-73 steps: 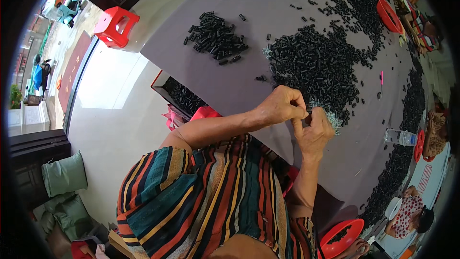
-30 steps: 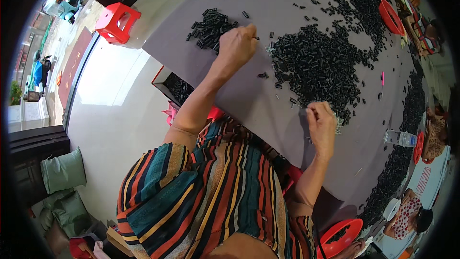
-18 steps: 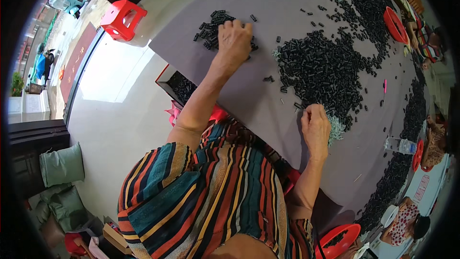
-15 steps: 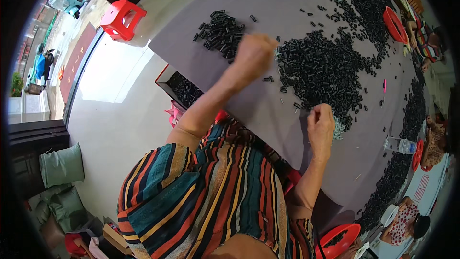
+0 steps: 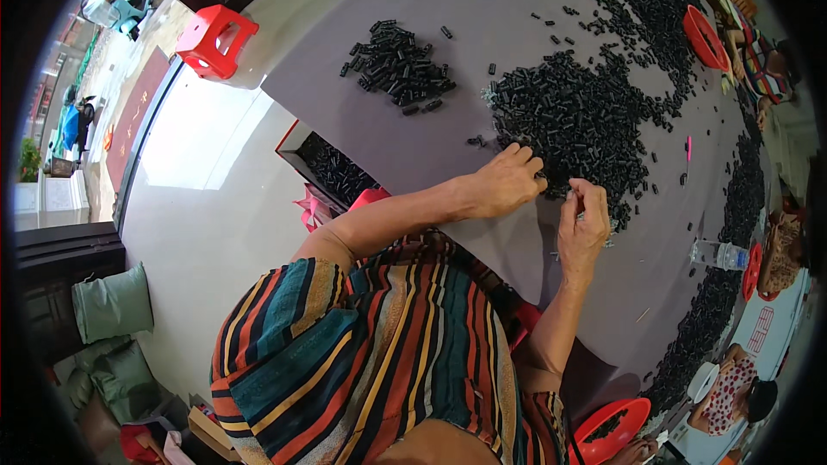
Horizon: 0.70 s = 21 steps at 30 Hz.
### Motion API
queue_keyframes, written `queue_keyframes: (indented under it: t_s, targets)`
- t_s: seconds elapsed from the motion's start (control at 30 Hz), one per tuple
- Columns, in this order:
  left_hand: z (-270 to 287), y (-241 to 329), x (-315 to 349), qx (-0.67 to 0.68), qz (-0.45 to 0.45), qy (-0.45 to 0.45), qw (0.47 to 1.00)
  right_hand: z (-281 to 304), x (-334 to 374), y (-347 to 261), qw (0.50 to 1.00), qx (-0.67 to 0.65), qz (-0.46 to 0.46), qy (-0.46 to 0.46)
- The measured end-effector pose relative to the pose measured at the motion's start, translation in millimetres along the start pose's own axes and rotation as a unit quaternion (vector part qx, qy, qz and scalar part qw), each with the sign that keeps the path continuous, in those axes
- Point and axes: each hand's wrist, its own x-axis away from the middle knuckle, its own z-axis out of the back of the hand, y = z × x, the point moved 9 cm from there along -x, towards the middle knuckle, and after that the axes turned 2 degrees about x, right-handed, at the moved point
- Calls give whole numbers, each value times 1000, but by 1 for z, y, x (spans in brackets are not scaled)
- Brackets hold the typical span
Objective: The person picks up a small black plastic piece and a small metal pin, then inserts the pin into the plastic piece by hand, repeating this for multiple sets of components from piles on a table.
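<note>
Head view: left hand (image 5: pixel 510 182) curled at the near edge of the big black heap (image 5: pixel 573 120); whether gripping anything, cannot tell. Right hand (image 5: pixel 586 228) just beside, thumb and forefinger drawn together, contents too small to tell. Small heap (image 5: pixel 398 65) well apart, toward the table's (image 5: pixel 482 0) left corner.

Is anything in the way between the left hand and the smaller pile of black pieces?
Only a few loose black pieces, lying flat on the tabletop between the left hand and the smaller pile. Nothing tall is visible there.
</note>
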Motion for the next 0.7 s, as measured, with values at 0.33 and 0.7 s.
queue_keyframes:
  t_s: [0.33,0.7]
  targets:
    - [-4,5,2,8,8,-19,1000,2,0,2,1000,-10,-8,8]
    - [25,-12,-7,625,145,12,767,3,9,40,852,-494,-168,46]
